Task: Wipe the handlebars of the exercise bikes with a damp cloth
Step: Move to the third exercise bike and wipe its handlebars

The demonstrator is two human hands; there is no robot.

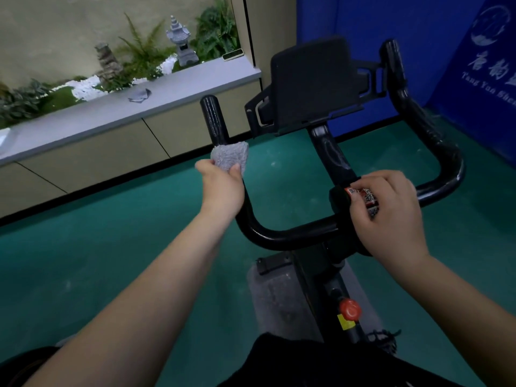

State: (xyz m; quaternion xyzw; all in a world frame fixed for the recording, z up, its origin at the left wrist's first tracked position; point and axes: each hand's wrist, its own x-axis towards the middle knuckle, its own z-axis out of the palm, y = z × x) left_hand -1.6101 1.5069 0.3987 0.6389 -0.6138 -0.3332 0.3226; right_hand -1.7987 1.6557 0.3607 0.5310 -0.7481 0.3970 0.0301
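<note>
Now left hand (223, 185) grips cloth (230, 157) round left handlebar (216, 121) (frame centre); right hand (391, 213) clasps crossbar (293, 233). Next: slide cloth upward.

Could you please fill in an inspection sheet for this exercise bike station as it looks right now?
Surface: green floor, faint pale marks.
Job's things: grey cloth wrapped on the left handlebar below its tip; right handlebar bare.
Clutter: second cloth on the ledge.
Hands: left hand grips the cloth; right hand rests on the centre bar.
Cables: nothing seen.
Surroundings: blue banner, plants, stone lantern.
</note>
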